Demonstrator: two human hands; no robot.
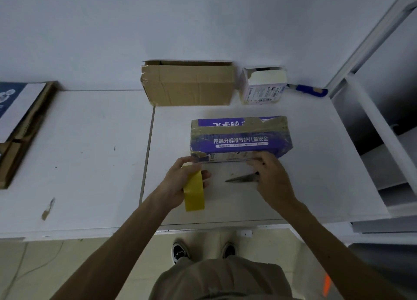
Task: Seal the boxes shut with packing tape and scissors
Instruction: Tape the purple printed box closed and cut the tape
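We are gripping a yellow tape roll [194,191] in our left hand [178,182] and scissors [242,178] in our right hand [270,178], beside a purple box [240,139].
Our left fingers and thumb are curling round the roll, held upright just off the box's near-left corner. Our right hand is holding the scissors under its palm, handles hidden, closed blades pointing left, while its fingertips are touching the box's near edge. The box is lying on the white table [90,153]. Behind it a brown carton [188,83] and a small white box [264,85] are standing against the wall.
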